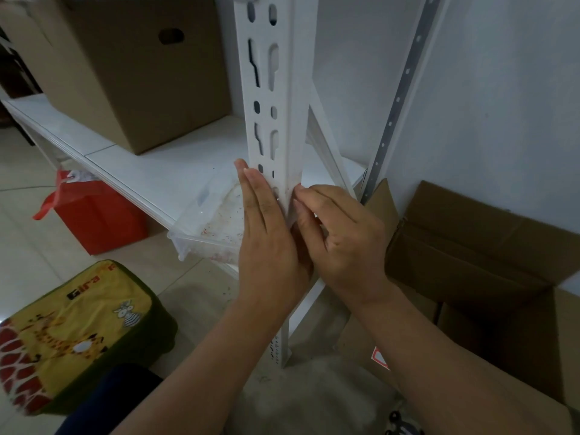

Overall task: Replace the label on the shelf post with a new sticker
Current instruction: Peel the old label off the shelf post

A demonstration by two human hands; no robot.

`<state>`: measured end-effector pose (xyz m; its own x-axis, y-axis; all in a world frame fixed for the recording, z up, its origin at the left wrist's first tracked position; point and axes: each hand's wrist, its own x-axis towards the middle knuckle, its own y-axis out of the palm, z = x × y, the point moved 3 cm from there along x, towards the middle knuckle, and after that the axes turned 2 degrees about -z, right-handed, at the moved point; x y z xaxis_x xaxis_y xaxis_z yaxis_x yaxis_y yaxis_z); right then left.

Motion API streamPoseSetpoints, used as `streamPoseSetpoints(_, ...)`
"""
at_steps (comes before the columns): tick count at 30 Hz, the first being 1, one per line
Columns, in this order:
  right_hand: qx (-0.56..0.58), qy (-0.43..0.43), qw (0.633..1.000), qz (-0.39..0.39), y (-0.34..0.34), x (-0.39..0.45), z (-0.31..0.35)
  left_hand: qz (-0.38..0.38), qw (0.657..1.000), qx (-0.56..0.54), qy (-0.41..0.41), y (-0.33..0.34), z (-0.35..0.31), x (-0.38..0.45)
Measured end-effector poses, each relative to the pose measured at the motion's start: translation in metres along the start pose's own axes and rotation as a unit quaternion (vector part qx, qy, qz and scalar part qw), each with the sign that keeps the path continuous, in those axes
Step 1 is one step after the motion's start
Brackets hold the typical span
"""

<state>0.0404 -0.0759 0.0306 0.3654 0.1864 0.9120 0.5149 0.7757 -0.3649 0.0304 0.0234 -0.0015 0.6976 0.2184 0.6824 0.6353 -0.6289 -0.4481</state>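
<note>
- White steel shelf post (284, 98) runs bottom to top through mid-frame, long axis upright, slotted face toward the camera, corner edge just right of the slots.
- Left hand (266, 233) lies flat on the slotted face, fingers straight and together, tips pointing up the post. Nothing gripped.
- Right hand (342, 237) is at the post's corner edge, fingers curled, tips pressed against the metal close to the left hand's. Whether they pinch a label or sticker: cannot tell, nothing readable under the fingertips.
- Label itself not distinguishable; hands cover that stretch of post.
- Room left of the post: white shelf board (150, 171) with bare surface up to its front edge, cardboard box (131, 70) sitting further back.
- Clear plastic tray (210, 227) overhangs the shelf edge just beside the left hand.
- Right of the post: tight. Open carton (477, 246) sits near the right wrist, with a grey perforated strip (394, 105) against the wall behind.
- Floor below: red bag (94, 215), yellow giraffe-print bag (72, 334), both well apart from the post.
</note>
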Motion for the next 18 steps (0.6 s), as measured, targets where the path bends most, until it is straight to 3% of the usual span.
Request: streamPoseSetpoints(18,0.004,0.023,1.000,-0.005,0.0004,0.0017,0.0003,-0.018,1.000,-0.008,0.007,0.0011,0.0000,-0.0009)
